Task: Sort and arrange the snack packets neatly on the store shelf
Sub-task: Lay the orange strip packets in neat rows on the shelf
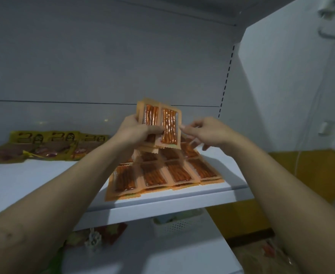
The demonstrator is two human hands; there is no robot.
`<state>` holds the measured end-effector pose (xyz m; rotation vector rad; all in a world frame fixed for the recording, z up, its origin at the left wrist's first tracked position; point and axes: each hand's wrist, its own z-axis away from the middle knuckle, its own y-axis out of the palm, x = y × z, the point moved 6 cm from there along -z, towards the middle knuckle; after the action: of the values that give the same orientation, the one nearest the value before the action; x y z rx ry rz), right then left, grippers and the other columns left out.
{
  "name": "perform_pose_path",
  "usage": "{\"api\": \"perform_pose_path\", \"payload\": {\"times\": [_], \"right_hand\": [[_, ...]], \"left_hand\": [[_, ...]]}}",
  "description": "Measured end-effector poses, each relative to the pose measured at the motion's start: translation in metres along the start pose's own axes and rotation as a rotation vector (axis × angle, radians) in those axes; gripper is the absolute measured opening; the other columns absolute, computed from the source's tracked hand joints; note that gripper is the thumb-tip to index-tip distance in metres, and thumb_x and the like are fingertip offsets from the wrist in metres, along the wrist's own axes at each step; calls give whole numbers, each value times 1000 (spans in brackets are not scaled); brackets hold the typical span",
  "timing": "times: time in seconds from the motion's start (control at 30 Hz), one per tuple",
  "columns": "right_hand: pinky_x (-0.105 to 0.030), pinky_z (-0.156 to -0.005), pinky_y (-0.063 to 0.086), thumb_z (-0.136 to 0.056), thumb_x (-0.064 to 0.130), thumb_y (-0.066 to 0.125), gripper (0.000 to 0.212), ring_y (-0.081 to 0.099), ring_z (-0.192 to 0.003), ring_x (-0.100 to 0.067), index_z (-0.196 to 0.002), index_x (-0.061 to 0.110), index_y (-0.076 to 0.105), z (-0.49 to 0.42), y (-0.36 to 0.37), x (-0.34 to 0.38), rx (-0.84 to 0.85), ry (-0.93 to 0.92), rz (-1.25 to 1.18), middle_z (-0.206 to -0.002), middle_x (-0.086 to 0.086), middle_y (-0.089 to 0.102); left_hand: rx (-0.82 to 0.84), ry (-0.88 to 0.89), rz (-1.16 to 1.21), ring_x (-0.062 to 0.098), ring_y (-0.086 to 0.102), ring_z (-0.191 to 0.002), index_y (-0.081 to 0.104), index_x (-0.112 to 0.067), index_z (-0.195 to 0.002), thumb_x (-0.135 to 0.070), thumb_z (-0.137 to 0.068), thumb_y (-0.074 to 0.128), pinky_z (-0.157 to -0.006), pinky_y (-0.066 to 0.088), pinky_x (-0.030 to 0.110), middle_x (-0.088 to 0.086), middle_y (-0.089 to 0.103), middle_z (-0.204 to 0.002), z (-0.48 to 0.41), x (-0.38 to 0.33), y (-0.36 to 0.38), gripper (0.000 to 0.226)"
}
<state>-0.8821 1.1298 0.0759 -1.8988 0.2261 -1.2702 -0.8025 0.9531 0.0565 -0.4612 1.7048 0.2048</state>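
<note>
Orange packets (169, 125) fanned in left hand (137, 131), right hand (202, 133) pinching edge; rows (172, 172) on white shelf (44, 178), grey back panel (83, 66).

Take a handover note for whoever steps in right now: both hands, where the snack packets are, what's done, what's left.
Left hand: grips the held orange packets, fanned upright above the shelf.
Right hand: fingertips at the front packet's right edge; a firm pinch cannot be told.
Done: orange rows lie overlapping on the shelf's right part; yellow packets are grouped at the back left.
Left: set down the held packets and probably straighten the front-left packet, which lies askew.
</note>
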Motion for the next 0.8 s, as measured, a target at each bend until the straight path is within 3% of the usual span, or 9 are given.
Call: {"api": "perform_pose_path", "payload": {"times": [0.13,0.3,0.43,0.53,0.6,0.67,0.73,0.8], "right_hand": [[-23,-58,45,-87,37,73,18,65,-73,-10,-88,22,62,-20,14,39,31,-82,-121,-80,5,68],[-31,-57,49,-82,27,80,26,63,-73,-23,-86,12,58,-63,34,66,-77,-149,-145,-82,-6,66],[-37,-65,56,-83,31,79,26,62,-68,-28,-80,11,61,-109,52,61,-155,-82,-147,-77,-8,64],[-23,-55,42,-80,40,79,34,57,-68,-17,-68,16,58,-142,70,45,-160,24,-48,-72,5,58],[-21,-58,44,-76,39,83,33,61,-81,-16,-85,13,66,-160,91,35,-102,111,-53,-88,2,64],[-29,-71,51,-73,31,87,42,66,-91,-25,-98,4,67,-174,118,29,-14,167,-132,-101,-12,68],[-34,-67,52,-73,25,87,39,67,-79,-27,-95,-1,68,-182,141,29,66,196,-132,-91,-16,70],[-22,-49,45,-75,21,86,26,61,-51,-18,-77,3,67,-189,157,31,122,209,-83,-65,-9,67]], "left_hand": [[6,39,178,23,75,-80,65,-15,-101,-12,-82,76,-58,58,26,7,77,-91,0,-11,-9,22],[4,0,238,24,75,-79,68,-10,-104,-7,-92,64,-58,60,31,10,76,-93,-16,-2,-39,13],[-143,15,125,21,73,-83,69,-10,-102,2,-90,62,-62,59,28,6,75,-94,-44,17,-80,18],[-286,24,-76,18,68,-82,66,-16,-98,-5,-89,69,-61,52,21,0,69,-93,-64,30,-115,15],[-321,-3,-94,13,65,-72,65,-14,-105,-5,-88,70,-54,53,18,2,67,-91,-73,43,-132,19],[-288,-81,36,14,67,-61,66,-7,-106,-3,-89,68,-49,57,22,9,69,-90,-76,60,-143,18],[-260,-140,139,12,68,-53,66,-4,-104,-2,-89,68,-46,58,30,11,70,-86,-78,72,-151,16],[-263,-154,214,13,68,-53,67,-2,-104,-2,-88,69,-47,59,32,11,70,-84,-81,74,-159,15]]}}
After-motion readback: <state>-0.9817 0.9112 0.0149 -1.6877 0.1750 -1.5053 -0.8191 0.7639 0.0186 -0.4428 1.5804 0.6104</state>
